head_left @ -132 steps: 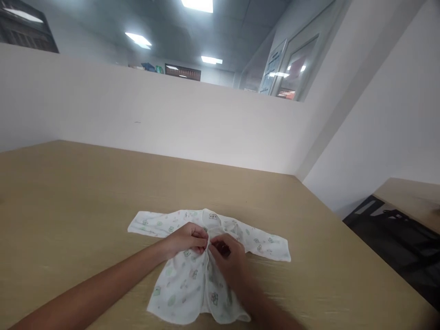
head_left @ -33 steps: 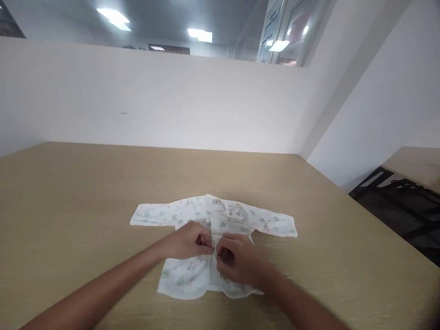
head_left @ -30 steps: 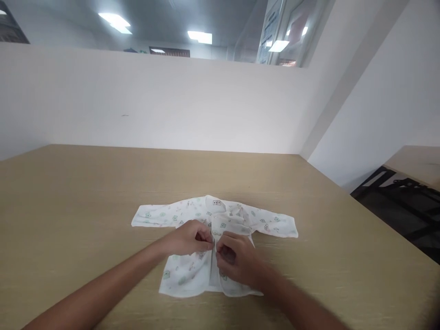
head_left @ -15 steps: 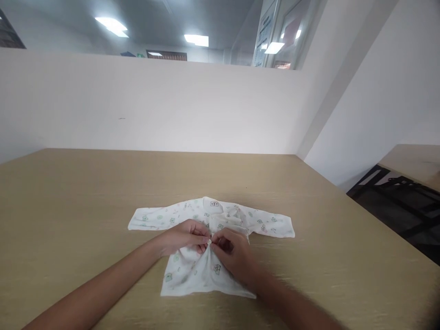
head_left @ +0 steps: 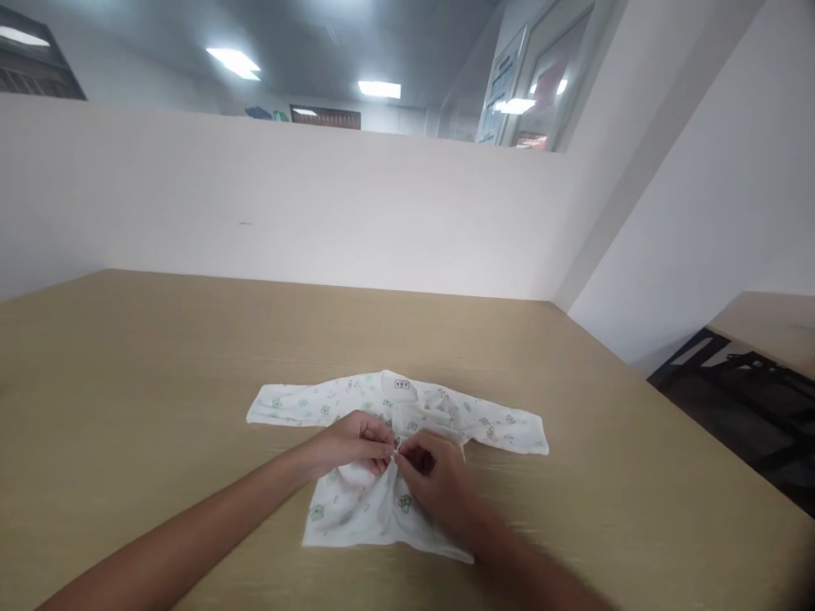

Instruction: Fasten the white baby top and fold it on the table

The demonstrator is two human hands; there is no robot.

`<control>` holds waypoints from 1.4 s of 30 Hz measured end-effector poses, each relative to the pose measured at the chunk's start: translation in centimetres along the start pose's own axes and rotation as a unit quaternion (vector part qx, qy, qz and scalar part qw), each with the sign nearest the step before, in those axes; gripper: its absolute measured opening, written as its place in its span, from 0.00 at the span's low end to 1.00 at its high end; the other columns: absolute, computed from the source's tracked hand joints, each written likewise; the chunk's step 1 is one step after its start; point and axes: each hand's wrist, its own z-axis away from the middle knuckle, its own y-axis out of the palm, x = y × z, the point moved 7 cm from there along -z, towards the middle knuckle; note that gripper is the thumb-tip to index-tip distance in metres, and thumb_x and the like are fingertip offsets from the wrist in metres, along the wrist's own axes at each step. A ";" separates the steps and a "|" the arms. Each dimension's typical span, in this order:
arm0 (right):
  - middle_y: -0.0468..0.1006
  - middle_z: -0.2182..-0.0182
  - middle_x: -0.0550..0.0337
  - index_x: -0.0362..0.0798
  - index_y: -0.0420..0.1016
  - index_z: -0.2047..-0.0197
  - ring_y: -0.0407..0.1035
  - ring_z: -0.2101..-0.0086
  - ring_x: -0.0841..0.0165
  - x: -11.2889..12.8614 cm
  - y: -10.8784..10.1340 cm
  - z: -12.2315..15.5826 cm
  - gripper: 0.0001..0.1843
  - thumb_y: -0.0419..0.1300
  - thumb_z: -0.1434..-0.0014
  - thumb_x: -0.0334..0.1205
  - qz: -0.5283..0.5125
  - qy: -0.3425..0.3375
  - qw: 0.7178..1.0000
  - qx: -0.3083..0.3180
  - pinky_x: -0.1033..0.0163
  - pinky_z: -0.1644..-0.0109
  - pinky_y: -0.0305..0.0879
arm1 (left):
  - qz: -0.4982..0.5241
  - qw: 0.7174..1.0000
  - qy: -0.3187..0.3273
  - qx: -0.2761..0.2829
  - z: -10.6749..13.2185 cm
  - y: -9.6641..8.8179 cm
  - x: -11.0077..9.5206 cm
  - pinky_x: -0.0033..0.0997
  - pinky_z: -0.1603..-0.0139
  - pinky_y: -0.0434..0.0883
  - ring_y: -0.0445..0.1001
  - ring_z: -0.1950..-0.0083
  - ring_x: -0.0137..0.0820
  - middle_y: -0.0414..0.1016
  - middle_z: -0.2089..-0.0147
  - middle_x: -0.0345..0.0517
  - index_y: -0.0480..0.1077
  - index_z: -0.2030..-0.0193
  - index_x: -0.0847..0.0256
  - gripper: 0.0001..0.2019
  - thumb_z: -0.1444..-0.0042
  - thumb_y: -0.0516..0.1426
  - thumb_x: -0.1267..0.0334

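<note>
1. The left hand (head_left: 353,443) sits just left of the frame's centre, knuckles up, fingers curled inward, fingertips pinched together at its right edge.
2. The right hand (head_left: 433,479) lies just right of centre, lower in the frame, back of the hand toward the camera, thumb and forefinger closed in a small grip.
3. The two pinching tips meet, touching or nearly so, at mid-frame.
4. The bare left forearm runs in from the lower left corner; the bare right forearm comes in from the bottom edge, right of centre, blurred.
</note>
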 end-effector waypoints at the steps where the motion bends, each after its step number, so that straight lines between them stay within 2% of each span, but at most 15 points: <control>1: 0.76 0.72 0.62 0.45 0.78 0.68 0.66 0.71 0.73 0.0 -0.1 0.0 0.05 0.64 0.40 0.36 -0.002 0.000 1.000 -0.002 0.66 0.65 0.59 | 0.003 1.000 -0.001 -0.002 -0.1 -0.1 0.2 0.10 0.66 0.77 0.77 0.67 0.20 0.78 0.65 0.42 0.76 0.64 0.62 0.17 0.52 0.68 0.51; 10: 0.76 0.70 0.62 0.44 0.75 0.67 0.66 0.69 0.72 0.2 -0.4 0.0 0.06 0.61 0.37 0.34 -0.004 0.005 1.000 0.001 0.65 0.63 0.60 | 0.017 1.000 0.005 -0.011 -0.6 -0.2 0.4 0.09 0.68 0.77 0.77 0.68 0.20 0.78 0.65 0.41 0.75 0.63 0.62 0.19 0.53 0.69 0.49; 13: 0.76 0.67 0.61 0.44 0.74 0.65 0.67 0.67 0.72 0.3 -0.2 0.0 0.07 0.59 0.34 0.36 -0.005 -0.014 1.000 0.001 0.65 0.61 0.61 | 0.038 0.999 0.001 -0.009 -0.4 0.0 0.3 0.10 0.68 0.77 0.77 0.68 0.20 0.78 0.66 0.41 0.75 0.64 0.62 0.21 0.54 0.70 0.48; 18: 0.77 0.63 0.62 0.47 0.76 0.60 0.70 0.63 0.73 0.8 0.2 0.0 0.08 0.57 0.30 0.37 -0.029 -0.049 0.998 0.040 0.67 0.57 0.64 | 0.052 0.999 0.001 -0.009 -0.3 0.0 0.2 0.10 0.67 0.77 0.78 0.67 0.21 0.78 0.65 0.43 0.77 0.62 0.63 0.21 0.57 0.71 0.49; 22: 0.78 0.62 0.63 0.48 0.78 0.59 0.72 0.62 0.74 0.8 0.0 -0.1 0.05 0.59 0.32 0.36 -0.030 -0.072 0.996 0.032 0.68 0.57 0.65 | 0.063 0.998 -0.002 -0.012 -0.5 -0.2 0.2 0.10 0.66 0.78 0.78 0.67 0.21 0.78 0.64 0.42 0.76 0.62 0.63 0.22 0.57 0.72 0.48; 27: 0.79 0.65 0.63 0.46 0.78 0.62 0.72 0.64 0.73 0.2 -0.5 -0.5 0.03 0.65 0.37 0.36 -0.021 -0.046 0.999 -0.001 0.67 0.58 0.66 | 0.067 0.998 0.006 -0.001 -0.6 -0.2 -0.1 0.11 0.66 0.77 0.77 0.68 0.20 0.78 0.66 0.43 0.76 0.62 0.64 0.26 0.58 0.73 0.45; 32: 0.80 0.64 0.62 0.47 0.81 0.62 0.73 0.63 0.71 0.5 -0.6 -0.5 0.06 0.65 0.37 0.40 -0.008 -0.023 1.000 0.007 0.65 0.58 0.66 | 0.064 0.998 0.008 -0.005 -0.4 -0.1 0.0 0.13 0.64 0.78 0.77 0.67 0.21 0.79 0.65 0.44 0.77 0.61 0.64 0.28 0.59 0.73 0.43; 38: 0.80 0.62 0.60 0.49 0.84 0.60 0.74 0.62 0.70 0.7 -0.4 -0.6 0.07 0.65 0.35 0.42 -0.039 -0.038 0.998 0.010 0.64 0.58 0.68 | 0.070 0.997 0.031 -0.019 -0.3 0.1 -0.2 0.15 0.64 0.76 0.77 0.67 0.21 0.79 0.65 0.42 0.74 0.63 0.63 0.30 0.63 0.76 0.43; 42: 0.80 0.60 0.60 0.49 0.84 0.58 0.74 0.60 0.68 0.5 -0.5 -0.6 0.07 0.64 0.35 0.39 -0.025 -0.030 0.999 0.008 0.63 0.55 0.68 | 0.081 0.995 0.062 -0.021 -0.5 0.1 -0.3 0.15 0.64 0.76 0.76 0.67 0.19 0.78 0.64 0.40 0.73 0.57 0.59 0.30 0.59 0.74 0.42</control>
